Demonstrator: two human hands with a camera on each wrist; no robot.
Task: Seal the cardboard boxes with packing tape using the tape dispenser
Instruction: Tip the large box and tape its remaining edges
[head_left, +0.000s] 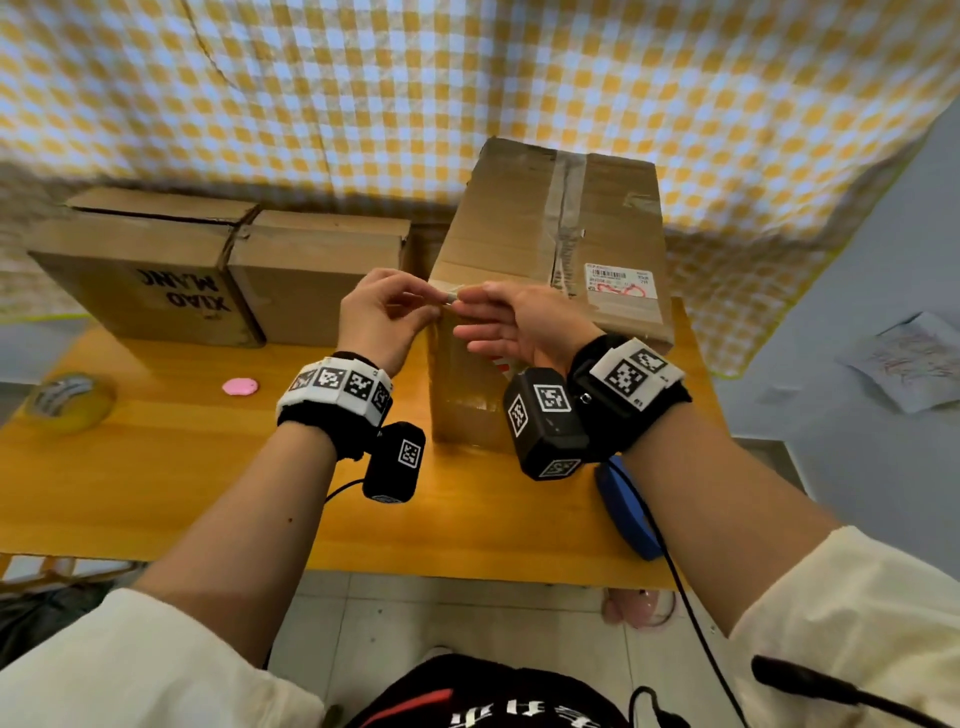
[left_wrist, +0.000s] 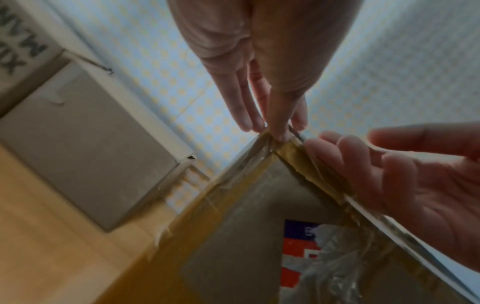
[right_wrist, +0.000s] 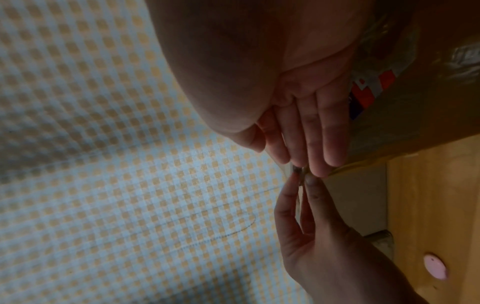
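Your left hand (head_left: 382, 317) pinches a loose tape end (head_left: 448, 297) at the tall box's (head_left: 556, 291) near top corner, towards the table's right edge. Your right hand (head_left: 519, 325), fingers straight, touches that tape just beside it. The seam runs away from you.

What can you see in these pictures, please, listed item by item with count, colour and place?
tall cardboard box: one, brown, already taped, standing on the table's right half, white label on top
low cardboard boxes: two, brown, side by side at the back left
tape roll: one, yellowish, at the table's left edge
pink disc: one, on the table near the left wrist
blue object: one, at the table's front edge; what it is, I cannot tell
table: one, orange wood
checked cloth: one, yellow and white, behind the table
left hand: pinches tape at the tall box's near top corner
right hand: fingers straight, touching the same corner
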